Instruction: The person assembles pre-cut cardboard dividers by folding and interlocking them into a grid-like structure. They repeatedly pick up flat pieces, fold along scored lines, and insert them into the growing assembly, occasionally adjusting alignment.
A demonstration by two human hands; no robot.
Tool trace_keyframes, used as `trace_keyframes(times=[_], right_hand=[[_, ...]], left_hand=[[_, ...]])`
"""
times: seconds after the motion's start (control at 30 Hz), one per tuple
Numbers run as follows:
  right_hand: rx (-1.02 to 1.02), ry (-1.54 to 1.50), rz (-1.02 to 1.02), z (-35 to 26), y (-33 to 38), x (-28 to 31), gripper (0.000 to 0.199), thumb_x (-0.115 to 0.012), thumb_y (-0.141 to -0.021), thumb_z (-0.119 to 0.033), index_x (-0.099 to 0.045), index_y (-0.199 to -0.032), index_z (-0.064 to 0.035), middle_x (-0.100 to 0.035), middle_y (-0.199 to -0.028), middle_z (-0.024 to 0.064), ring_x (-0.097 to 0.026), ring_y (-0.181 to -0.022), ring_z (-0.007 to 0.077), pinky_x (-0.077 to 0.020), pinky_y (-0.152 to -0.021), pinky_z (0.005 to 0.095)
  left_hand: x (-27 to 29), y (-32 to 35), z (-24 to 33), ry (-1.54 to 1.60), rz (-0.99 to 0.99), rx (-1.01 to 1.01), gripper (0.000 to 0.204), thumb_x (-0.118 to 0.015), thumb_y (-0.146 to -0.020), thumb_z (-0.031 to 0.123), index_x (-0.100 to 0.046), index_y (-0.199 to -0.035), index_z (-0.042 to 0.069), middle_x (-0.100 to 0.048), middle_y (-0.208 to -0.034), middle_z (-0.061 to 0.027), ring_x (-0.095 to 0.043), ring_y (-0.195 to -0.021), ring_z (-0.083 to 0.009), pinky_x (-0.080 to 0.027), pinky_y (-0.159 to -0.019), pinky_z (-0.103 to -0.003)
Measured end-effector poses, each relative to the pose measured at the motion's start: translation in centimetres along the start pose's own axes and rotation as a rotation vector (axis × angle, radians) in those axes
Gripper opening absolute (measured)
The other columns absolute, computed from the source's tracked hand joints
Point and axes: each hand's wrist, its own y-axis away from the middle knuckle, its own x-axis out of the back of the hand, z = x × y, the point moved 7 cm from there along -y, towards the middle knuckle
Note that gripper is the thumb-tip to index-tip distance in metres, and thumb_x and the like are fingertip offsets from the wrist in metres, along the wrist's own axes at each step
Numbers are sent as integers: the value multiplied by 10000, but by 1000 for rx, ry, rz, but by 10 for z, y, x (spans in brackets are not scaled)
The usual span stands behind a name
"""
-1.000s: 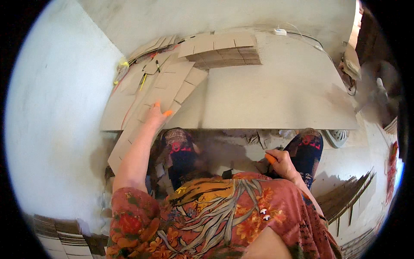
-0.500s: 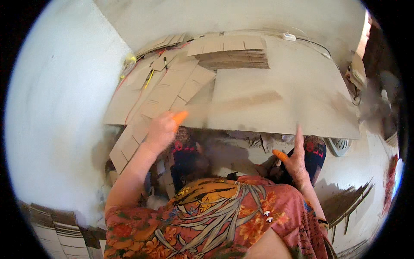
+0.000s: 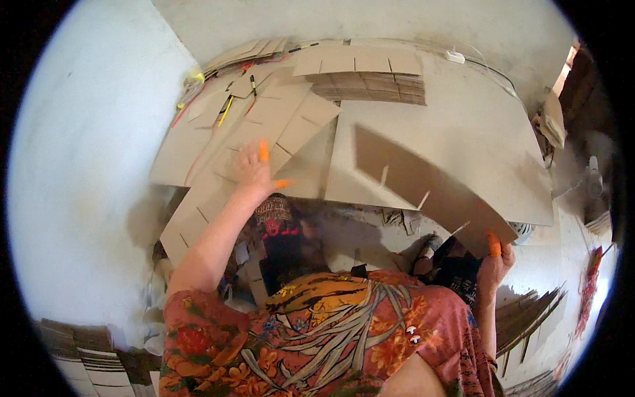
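Note:
My right hand (image 3: 496,266) grips the lower right end of a long slotted cardboard strip (image 3: 426,182), its thumb in an orange finger cover. The strip slants up and left above the table board (image 3: 489,132), with several narrow slits along one edge. My left hand (image 3: 253,173) lies with fingers spread on overlapping slotted cardboard sheets (image 3: 281,119) at the left of the table. Orange covers sit on its thumb and one finger. Nothing shows in its grasp.
A neat stack of cardboard strips (image 3: 364,83) stands at the table's back. Near the left wall lie a black marker (image 3: 253,84) and a yellow stick-like tool (image 3: 225,110). A white power socket (image 3: 455,57) sits behind. More cardboard (image 3: 529,321) leans at the lower right.
My right hand, apart from any strip before, now holds a cardboard strip and has moved right and down. My left hand has shifted up onto the sheets and spread its fingers.

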Motion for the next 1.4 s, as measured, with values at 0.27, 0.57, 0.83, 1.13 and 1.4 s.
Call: trace_keyframes(times=[0.27, 0.57, 0.83, 1.13, 1.4], right_hand=[[-71, 2, 68, 43, -4, 15, 193, -589, -840, -30, -640, -1022, 13, -642, -951, 37, -549, -878, 99, -424, -789, 235], [-264, -300, -28, 69, -12, 13, 179, -611, -833, -27, -638, -1006, 8, -636, -962, 16, -547, -873, 87, -422, -789, 231], [-253, -138, -40, 46, -9, 13, 139, -604, -835, -30, -639, -962, 15, -640, -927, 9, -542, -851, 87, -424, -768, 236], [-227, 49, -38, 30, -13, 11, 131, -627, -817, -52, -646, -930, 11, -652, -874, 7, -554, -803, 90, -434, -713, 245], [-216, -1, -59, 26, -15, 4, 131, -646, -808, -46, -654, -931, -3, -652, -881, 5, -559, -809, 86, -439, -713, 242]], left_hand=[[6, -7, -58, 169, -156, 183, 274, -469, -846, 125, -533, -1099, 41, -611, -882, -206, -594, -853, -362, -472, -736, -457], [145, 12, -85, 161, 386, 128, 297, -487, -886, 137, -534, -1162, 39, -624, -1013, -179, -612, -899, -320, -484, -770, -390], [176, -100, 5, 419, 338, -85, 333, -470, -901, 143, -504, -1181, -33, -565, -1139, -229, -544, -1048, -347, -416, -887, -374], [141, -262, 111, 599, 28, -264, 323, -562, -846, 135, -557, -1114, -47, -635, -949, -169, -589, -858, -248, -445, -747, -354], [96, -348, 80, 520, 265, -17, 457, -620, -816, 185, -499, -1208, -15, -541, -1201, -186, -527, -1076, -300, -417, -895, -391]])
